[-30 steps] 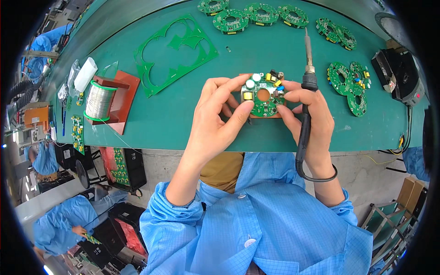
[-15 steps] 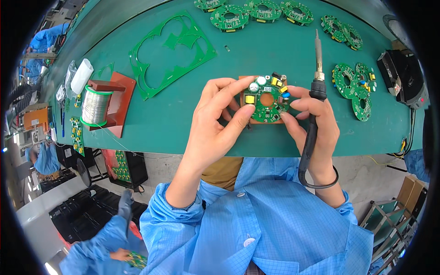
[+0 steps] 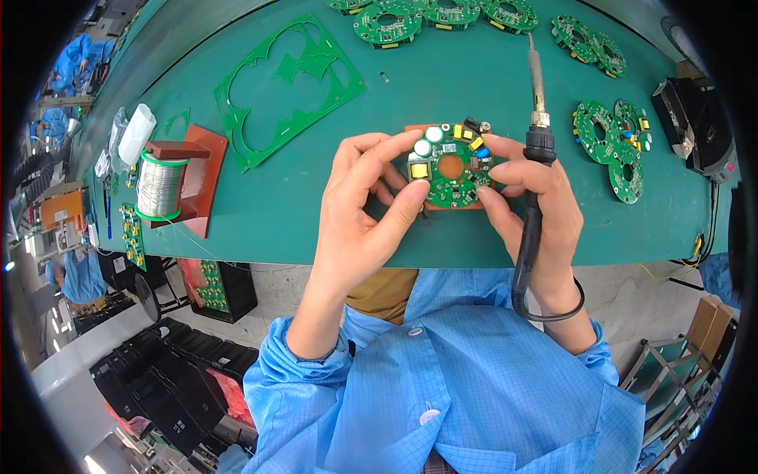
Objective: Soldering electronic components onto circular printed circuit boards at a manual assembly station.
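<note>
A round green circuit board (image 3: 444,192) with a central hole lies on a square brown block (image 3: 476,207). White round parts, yellow blocks and a blue part stand on the board. My left hand (image 3: 355,197) grips its left side, thumb at the lower edge and index finger at the upper left. At the board's right edge are the thumb and fingertips of my right hand (image 3: 553,213). That same hand carries a soldering iron (image 3: 541,146), its metal tip pointing away from me and its black cord looping down around the wrist.
Finished-looking round boards (image 3: 387,24) line the far edge, with more boards (image 3: 598,134) at right. A cut-out green panel (image 3: 237,126) lies at far left, and a solder wire reel (image 3: 162,188) stands on a red-brown holder (image 3: 209,178). A black device (image 3: 695,130) sits at far right.
The soldering iron's tip has swung slightly to the left and away from me. Both hands stay at the board. The other person at the lower left has almost left the picture.
</note>
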A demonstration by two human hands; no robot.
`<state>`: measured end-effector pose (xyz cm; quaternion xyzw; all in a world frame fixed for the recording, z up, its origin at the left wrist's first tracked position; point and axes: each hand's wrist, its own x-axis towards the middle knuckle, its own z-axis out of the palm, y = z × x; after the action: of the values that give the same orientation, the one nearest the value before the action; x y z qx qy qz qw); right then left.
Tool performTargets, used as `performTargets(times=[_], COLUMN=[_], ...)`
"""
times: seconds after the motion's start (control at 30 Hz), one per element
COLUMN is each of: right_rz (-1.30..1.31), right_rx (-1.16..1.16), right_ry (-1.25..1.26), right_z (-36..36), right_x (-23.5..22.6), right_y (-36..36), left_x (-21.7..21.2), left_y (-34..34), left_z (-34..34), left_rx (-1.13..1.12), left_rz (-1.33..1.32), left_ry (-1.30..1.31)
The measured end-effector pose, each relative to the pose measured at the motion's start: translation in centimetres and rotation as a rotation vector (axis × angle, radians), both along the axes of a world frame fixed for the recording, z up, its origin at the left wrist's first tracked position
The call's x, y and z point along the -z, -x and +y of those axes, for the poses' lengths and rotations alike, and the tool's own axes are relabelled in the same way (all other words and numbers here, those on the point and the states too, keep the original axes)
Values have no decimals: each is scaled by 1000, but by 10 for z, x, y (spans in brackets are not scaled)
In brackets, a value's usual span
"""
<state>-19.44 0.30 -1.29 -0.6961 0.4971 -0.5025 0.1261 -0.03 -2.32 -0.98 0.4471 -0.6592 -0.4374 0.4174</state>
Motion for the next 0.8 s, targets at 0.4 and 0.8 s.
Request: performTargets(times=[0.4, 0.8], right_rz=[-8, 8], right_rx=[-14, -52], right_ry=[-8, 8], right_z=[-1, -3], right_x=[0, 1], right_y=[1, 2], left_x=[1, 6], left_y=[0, -1], left_z=[0, 0], left_rx=[1, -14], left_rz=[0, 44], left_ry=[27, 45])
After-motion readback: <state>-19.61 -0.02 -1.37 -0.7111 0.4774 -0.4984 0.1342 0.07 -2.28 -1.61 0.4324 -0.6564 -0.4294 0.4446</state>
